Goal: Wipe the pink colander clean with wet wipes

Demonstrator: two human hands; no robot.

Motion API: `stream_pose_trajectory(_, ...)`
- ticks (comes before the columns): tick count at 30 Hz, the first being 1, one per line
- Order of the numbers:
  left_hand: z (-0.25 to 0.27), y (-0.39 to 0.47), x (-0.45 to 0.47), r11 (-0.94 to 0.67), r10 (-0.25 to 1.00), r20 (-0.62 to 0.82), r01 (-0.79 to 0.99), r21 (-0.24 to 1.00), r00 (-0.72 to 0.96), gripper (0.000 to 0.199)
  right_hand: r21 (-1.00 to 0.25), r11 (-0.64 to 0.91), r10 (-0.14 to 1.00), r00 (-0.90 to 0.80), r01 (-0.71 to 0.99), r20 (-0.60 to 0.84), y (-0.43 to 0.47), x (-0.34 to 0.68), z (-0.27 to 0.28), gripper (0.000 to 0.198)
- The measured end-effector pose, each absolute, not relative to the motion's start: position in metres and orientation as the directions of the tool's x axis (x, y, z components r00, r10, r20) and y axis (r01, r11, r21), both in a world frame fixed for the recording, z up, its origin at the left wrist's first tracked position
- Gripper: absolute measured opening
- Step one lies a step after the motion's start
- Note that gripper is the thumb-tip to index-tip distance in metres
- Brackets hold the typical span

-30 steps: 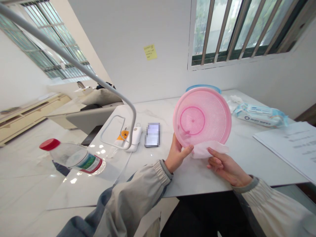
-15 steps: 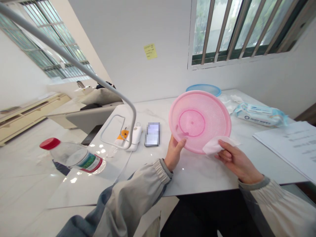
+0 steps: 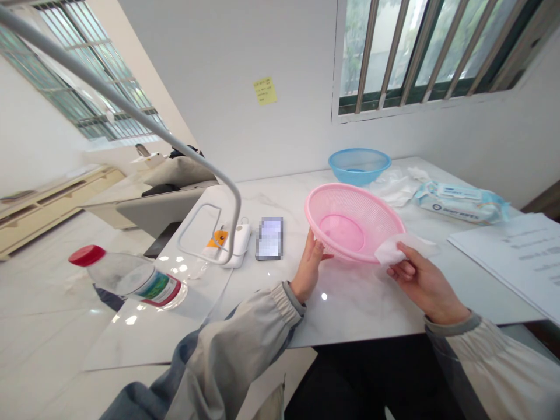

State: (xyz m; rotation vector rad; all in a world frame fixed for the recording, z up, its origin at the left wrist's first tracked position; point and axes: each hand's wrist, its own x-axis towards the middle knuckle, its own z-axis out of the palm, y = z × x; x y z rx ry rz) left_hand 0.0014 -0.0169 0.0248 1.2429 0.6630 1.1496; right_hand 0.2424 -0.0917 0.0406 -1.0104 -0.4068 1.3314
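A round pink mesh basket (image 3: 385, 224) is held tilted above the white tabletop, its inside facing me. My left hand (image 3: 307, 269) is closed on its lower left side, with some fingers hidden beneath it. At the lower right of the rim, my right hand (image 3: 424, 283) pinches a white wipe (image 3: 389, 249) between thumb and fingers. The wipe lies against the rim, and one end of it trails off to the right. Behind the pink basket stands a similar blue basket (image 3: 359, 166) near the wall.
Crumpled white wipes (image 3: 396, 188) and a pack of wet wipes (image 3: 461, 203) lie at the back right, with printed papers (image 3: 511, 256) nearer. To the left are a phone (image 3: 270, 238), a white power bank (image 3: 240, 245), a grey bent stand (image 3: 175, 140) and a red-capped bottle (image 3: 131, 279).
The pink basket has tipped back and come down, so more of the blue basket shows behind it. My right hand has shifted slightly right with the wipe along the rim.
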Motion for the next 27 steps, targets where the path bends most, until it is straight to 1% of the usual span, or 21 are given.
stream_pose_trajectory(2,0.029,-0.018,0.001,-0.104,0.904,0.203,-0.267,0.958,0.376,0.093,-0.754,-0.095,0.926,0.222,-0.649,-0.307,-0.093,0.241,0.043,0.058)
stream_pose_trajectory(5,0.034,-0.019,0.002,-0.136,0.885,0.239,-0.269,0.953,0.399,0.092,-0.735,-0.082,0.921,0.231,-0.673,-0.315,-0.094,0.241,0.044,0.056)
stream_pose_trajectory(7,0.034,-0.019,0.002,-0.163,0.899,0.25,-0.254,0.953,0.361,0.093,-0.733,-0.072,0.917,0.245,-0.676,-0.316,-0.094,0.24,0.044,0.057)
stream_pose_trajectory(10,0.032,-0.017,0.0,-0.217,0.922,0.262,-0.179,0.96,0.284,0.094,-0.73,-0.08,0.916,0.238,-0.679,-0.322,-0.094,0.239,0.043,0.063)
stream_pose_trajectory(17,0.025,-0.015,-0.005,-0.342,0.924,0.345,-0.048,0.939,0.166,0.085,-0.751,-0.086,0.919,0.238,-0.654,-0.313,-0.096,0.236,0.049,0.064)
stream_pose_trajectory(22,0.024,-0.014,-0.005,-0.317,0.945,0.317,-0.012,0.948,0.083,0.093,-0.77,-0.095,0.934,0.211,-0.631,-0.288,-0.099,0.232,0.053,0.058)
stream_pose_trajectory(27,0.027,-0.014,-0.005,-0.297,0.953,0.296,0.015,0.955,0.064,0.085,-0.819,-0.07,0.962,0.18,-0.569,-0.207,-0.102,0.228,0.057,0.052)
